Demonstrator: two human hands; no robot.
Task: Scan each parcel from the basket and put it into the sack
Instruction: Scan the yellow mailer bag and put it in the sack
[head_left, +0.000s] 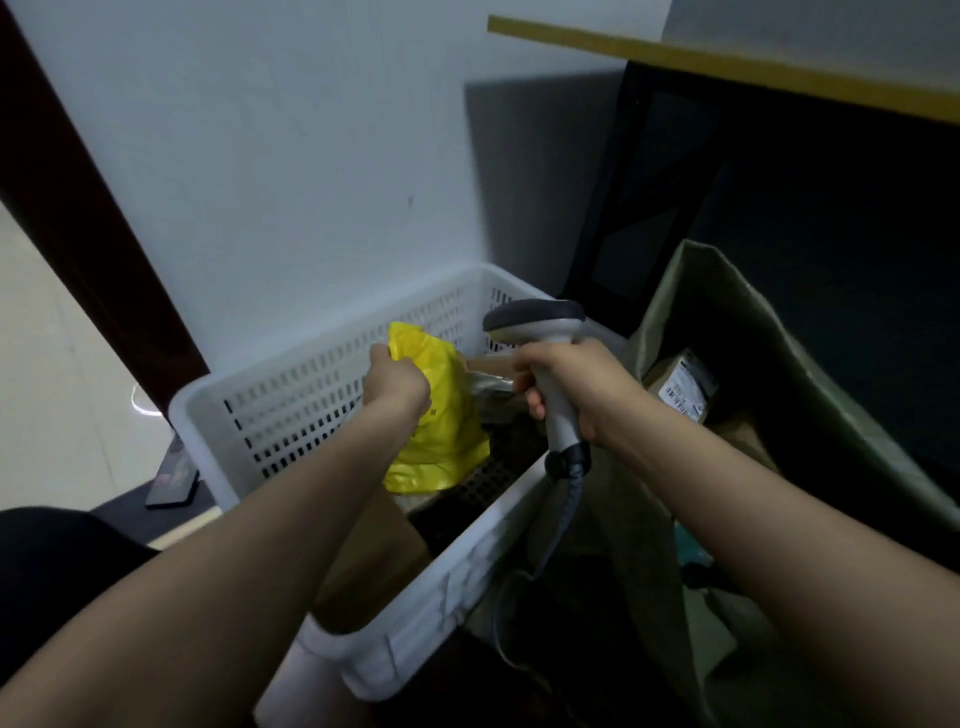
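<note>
Since the yellow parcel (439, 415) looked like a soft plastic mailer, it was judged light, limp and slippery, best taken by its top edge. It was held upright inside the basket (291, 410), its upper corner pinched by the curled fingers of the left hand (397, 382). The scanner (540, 332) was gripped at its handle by the right hand (576, 395), fingers wrapped closed, beside the sack (727, 296).

Rising at the back: pale wall (291, 156); slanting down the left: dark door frame (78, 218); jutting in overhead at right: yellow-edged tabletop (727, 62); lying at lower left on a dark ledge (124, 512): flat phone (174, 475)
</note>
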